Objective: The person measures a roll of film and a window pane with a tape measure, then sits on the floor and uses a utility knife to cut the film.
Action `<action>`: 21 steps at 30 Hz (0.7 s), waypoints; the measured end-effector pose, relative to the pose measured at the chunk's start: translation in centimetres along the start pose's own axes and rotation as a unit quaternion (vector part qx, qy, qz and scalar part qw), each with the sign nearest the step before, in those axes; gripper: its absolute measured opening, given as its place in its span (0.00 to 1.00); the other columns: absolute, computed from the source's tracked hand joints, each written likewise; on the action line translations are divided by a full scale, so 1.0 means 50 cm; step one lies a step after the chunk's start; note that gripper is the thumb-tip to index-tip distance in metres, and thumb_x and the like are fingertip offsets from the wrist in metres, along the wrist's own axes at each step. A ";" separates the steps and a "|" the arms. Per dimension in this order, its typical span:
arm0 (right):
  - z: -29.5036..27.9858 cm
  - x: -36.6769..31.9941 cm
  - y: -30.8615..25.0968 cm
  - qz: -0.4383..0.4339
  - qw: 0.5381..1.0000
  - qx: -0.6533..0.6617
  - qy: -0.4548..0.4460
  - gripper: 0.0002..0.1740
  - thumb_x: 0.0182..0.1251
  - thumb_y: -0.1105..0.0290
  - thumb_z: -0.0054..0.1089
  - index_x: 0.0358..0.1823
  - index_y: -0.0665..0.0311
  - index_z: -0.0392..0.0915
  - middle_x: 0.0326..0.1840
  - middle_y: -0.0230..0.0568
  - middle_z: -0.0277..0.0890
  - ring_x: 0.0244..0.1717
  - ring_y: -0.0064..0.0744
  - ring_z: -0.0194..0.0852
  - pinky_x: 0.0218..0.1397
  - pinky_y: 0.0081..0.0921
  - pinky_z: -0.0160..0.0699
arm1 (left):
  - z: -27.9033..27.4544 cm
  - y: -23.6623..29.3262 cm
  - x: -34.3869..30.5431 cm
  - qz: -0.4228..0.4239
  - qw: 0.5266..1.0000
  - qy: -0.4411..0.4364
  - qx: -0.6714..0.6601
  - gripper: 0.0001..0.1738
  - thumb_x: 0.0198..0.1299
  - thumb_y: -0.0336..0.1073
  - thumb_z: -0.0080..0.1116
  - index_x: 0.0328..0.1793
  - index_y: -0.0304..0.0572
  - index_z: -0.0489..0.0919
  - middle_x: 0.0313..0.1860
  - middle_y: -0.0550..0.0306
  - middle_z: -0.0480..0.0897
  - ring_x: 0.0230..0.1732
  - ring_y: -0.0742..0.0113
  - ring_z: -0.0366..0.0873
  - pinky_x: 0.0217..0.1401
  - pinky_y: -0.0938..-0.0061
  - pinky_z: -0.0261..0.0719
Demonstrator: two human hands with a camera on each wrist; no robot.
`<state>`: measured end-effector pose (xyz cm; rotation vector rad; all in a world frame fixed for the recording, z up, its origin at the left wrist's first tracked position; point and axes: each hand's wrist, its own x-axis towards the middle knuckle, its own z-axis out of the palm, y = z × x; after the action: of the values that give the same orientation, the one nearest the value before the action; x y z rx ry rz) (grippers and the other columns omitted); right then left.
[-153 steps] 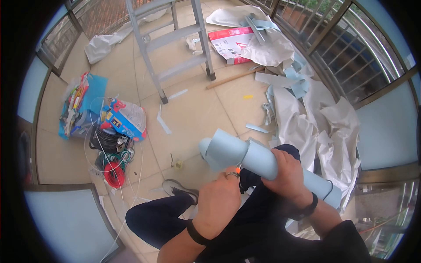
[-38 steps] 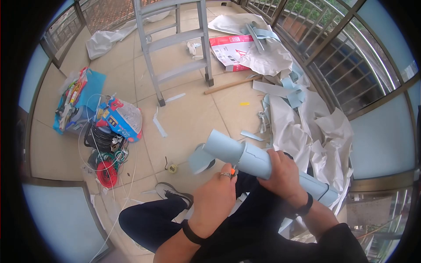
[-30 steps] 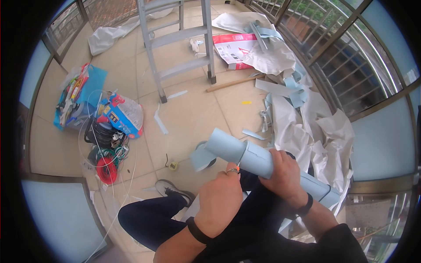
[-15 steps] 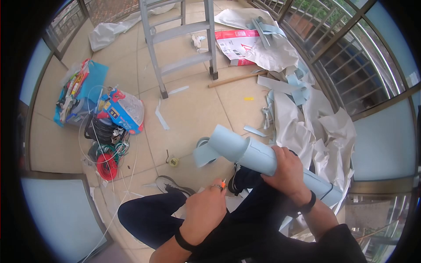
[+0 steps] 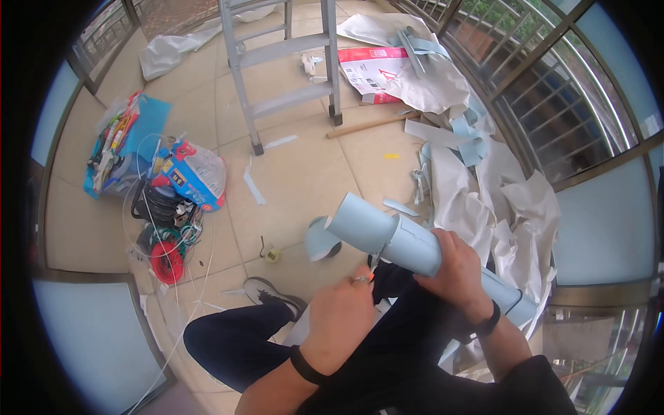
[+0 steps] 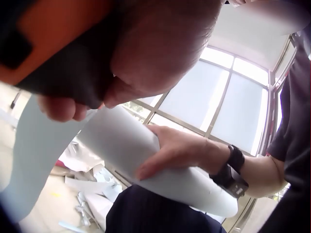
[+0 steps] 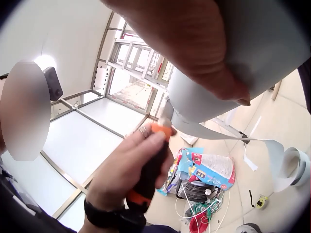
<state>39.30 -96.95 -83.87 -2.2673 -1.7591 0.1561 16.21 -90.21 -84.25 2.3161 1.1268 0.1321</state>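
In the head view my right hand [image 5: 453, 270] grips a light blue roll of sheet material [image 5: 408, 247], which slants across my raised knee. My left hand [image 5: 340, 315] holds a utility knife [image 5: 372, 275] just below the roll, its tip right at the roll's underside. The right wrist view shows the knife's black and orange handle [image 7: 149, 177] wrapped by the left fingers. From the roll's far part a loose strip [image 7: 279, 165] hangs and curls near the floor. In the left wrist view, my right thumb [image 6: 153, 165] lies along the roll.
A stepladder [image 5: 283, 62] stands ahead. Crumpled white sheeting [image 5: 477, 200] and blue offcuts [image 5: 470, 142] cover the floor at right. At left lie a blue and red bag [image 5: 194, 176], coiled cables [image 5: 166, 263] and a blue bag of tools [image 5: 149, 117]. A tape measure [image 5: 272, 255] sits near my foot.
My left hand drew the knife back from the roll about half a second ago and has returned to its underside. The right hand keeps its grip; the hanging strip has shifted slightly.
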 end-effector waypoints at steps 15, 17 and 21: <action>0.010 -0.017 -0.017 0.003 0.997 -0.011 0.072 0.44 0.38 0.62 0.85 0.60 0.62 0.74 0.49 0.46 0.80 0.49 0.54 0.82 0.49 0.47 0.80 | -0.056 0.010 -0.015 -0.016 0.994 0.085 -0.064 0.17 0.72 0.35 0.59 0.64 0.39 0.78 0.34 0.43 0.86 0.32 0.40 0.85 0.34 0.53 0.81; 0.013 -0.021 -0.021 0.003 0.997 -0.019 0.077 0.43 0.38 0.63 0.85 0.60 0.62 0.74 0.49 0.45 0.80 0.48 0.53 0.82 0.49 0.47 0.80 | -0.057 0.026 0.000 -0.006 0.995 0.080 -0.056 0.18 0.72 0.35 0.59 0.64 0.38 0.77 0.34 0.43 0.86 0.32 0.41 0.86 0.34 0.53 0.82; 0.022 -0.027 -0.021 -0.010 0.996 -0.035 0.081 0.41 0.39 0.64 0.83 0.59 0.63 0.75 0.48 0.44 0.80 0.46 0.51 0.81 0.48 0.45 0.78 | -0.068 0.049 0.026 -0.002 0.998 0.049 -0.023 0.14 0.73 0.37 0.58 0.59 0.38 0.76 0.32 0.46 0.85 0.29 0.45 0.86 0.30 0.56 0.82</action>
<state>37.68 -97.83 -84.74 -2.2385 -1.7282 -0.0930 17.67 -88.95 -80.33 2.2873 1.1638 0.2715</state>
